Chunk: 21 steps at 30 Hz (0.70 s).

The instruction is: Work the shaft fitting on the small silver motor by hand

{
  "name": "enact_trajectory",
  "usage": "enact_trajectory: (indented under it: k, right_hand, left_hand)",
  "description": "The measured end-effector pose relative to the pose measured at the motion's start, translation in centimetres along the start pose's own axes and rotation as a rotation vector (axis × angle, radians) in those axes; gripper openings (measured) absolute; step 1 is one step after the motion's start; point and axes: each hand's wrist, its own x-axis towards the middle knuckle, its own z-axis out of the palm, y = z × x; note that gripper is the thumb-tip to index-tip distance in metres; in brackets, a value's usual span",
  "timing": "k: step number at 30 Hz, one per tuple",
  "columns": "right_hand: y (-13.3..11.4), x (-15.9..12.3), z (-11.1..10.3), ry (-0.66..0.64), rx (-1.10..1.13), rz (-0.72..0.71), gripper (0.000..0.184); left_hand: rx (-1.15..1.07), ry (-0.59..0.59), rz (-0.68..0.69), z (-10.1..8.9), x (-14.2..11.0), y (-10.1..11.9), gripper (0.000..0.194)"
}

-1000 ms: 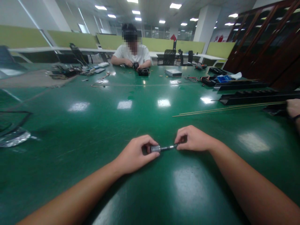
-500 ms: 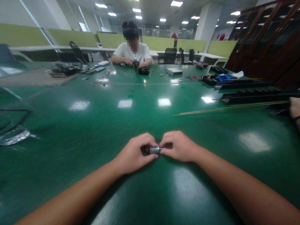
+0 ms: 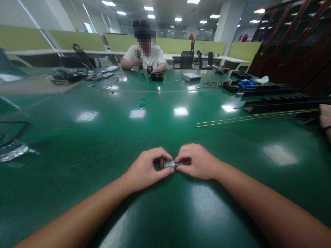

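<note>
A small silver metal cylinder lies level just above the green table, between my two hands. My left hand is closed, with thumb and fingers pinching the cylinder from its left side. Out of its right end comes a thin, dark, ridged shaft that resembles a drill bit. My right hand is closed around this shaft with thumb and fingertips. The left end of the cylinder is partly hidden inside my left hand, and the fingers of my right hand cover part of the shaft.
Across the green table a person in a white shirt handles black parts. Thin brass-coloured rods and black metal channels lie to the right, near another person's hand. Electronic parts are heaped back left; a foil-like object sits left.
The cylinder has shifted slightly left and appears turned, with more of the ridged shaft showing. Both my hands keep their pinch. Across the table, the person has raised one hand. The brass-coloured rods have moved apart slightly.
</note>
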Motion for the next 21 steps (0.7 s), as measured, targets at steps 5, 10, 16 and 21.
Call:
enact_trajectory:
  k: [5, 10, 16, 21]
  right_hand:
    - [0.1, -0.2, -0.3, -0.027, 0.015, 0.023, 0.009]
    - [0.2, -0.2, -0.7, -0.060, 0.028, 0.055, 0.011]
    - [0.2, -0.2, -1.3, -0.093, 0.044, 0.095, 0.011]
    - [0.4, -0.5, -2.0, -0.124, 0.050, 0.140, 0.010]
  left_hand:
    - [0.004, -0.005, 0.000, 0.1, 0.1, 0.0, 0.015]
    - [0.000, -0.010, 0.002, 0.0, 0.0, 0.0, 0.016]
    - [0.005, -0.013, 0.009, -0.1, -0.1, -0.1, 0.017]
    - [-0.004, -0.021, 0.005, -0.1, -0.1, -0.2, 0.016]
